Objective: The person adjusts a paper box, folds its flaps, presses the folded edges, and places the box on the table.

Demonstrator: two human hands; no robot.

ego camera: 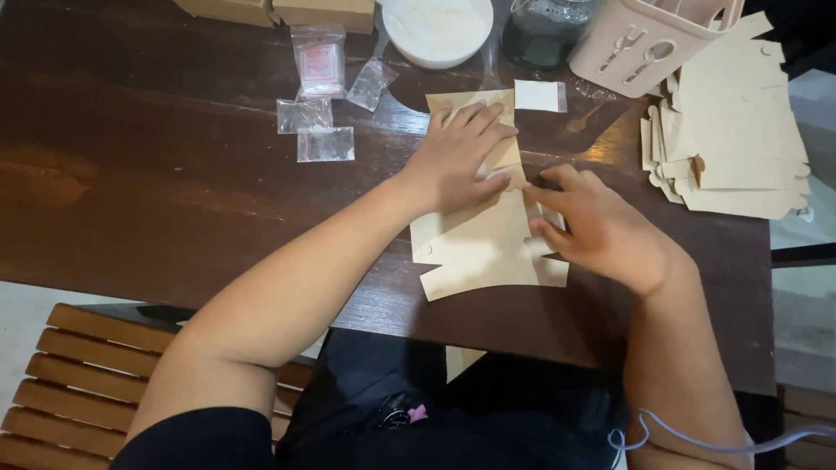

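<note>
Slatted bench, dark wooden table — both hands' fingers flat on cardboard cutout.

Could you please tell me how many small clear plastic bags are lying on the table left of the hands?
4: one with pink contents at top, one tilted to its right, one below, and one lowest. Others may be hidden.

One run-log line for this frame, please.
left hand: flat on cardboard box blank | right hand: fingers on blank's right flap | nearby: stack of blanks, small plastic bags | surface: dark wooden table
</note>
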